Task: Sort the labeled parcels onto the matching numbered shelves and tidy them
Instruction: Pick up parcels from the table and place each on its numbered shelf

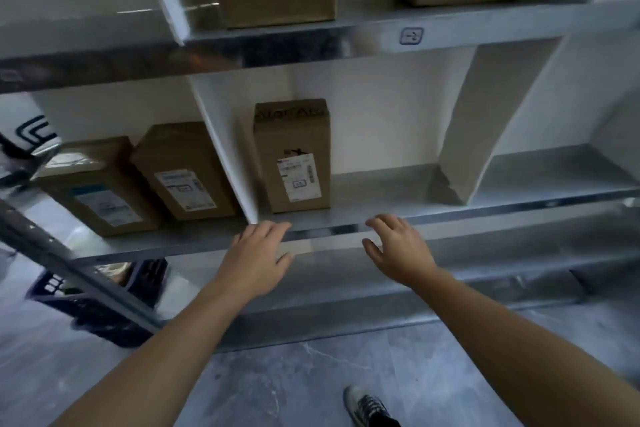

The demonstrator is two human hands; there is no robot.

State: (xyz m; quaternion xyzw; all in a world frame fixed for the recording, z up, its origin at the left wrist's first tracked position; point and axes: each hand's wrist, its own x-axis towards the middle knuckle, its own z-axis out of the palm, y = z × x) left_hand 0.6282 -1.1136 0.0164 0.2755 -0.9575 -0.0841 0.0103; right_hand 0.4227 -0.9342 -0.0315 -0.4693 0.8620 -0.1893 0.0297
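Left hand point(258, 253) and right hand point(398, 246) are at the front edge of the shelf point(381, 191). Both hands are spread wide and hold nothing. 1 tall parcel point(292, 163) stands upright on the shelf.
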